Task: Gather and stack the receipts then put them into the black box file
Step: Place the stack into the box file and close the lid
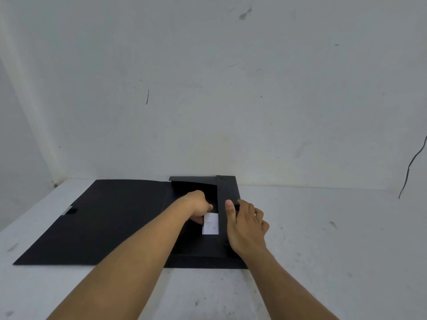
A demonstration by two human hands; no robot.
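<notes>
A white table (323,250) stands against a scuffed pale wall (208,77), seen from a head-worn camera looking down. On the left, the lid (111,218) of a black box file (196,255) lies opened out flat on the table, with a small tab (69,210) at its left edge. To its right sits the tray of the file, its far flap (194,179) and its right side flap (227,188) raised.

Two bare forearms reach in from the bottom edge. The left hand (198,205) is inside the tray, fingers curled, holding the left edge of a small white stack of receipts (210,224) that lies on the tray floor; how many slips are in the stack is hard to tell, since only the top one shows. Just beside the receipts, the right hand (246,224) grips the right side flap, thumb (230,210) pressed on its inner face and fingers curled around the outer side.

At far right, a thin dark cable (410,167) hangs down the wall.
</notes>
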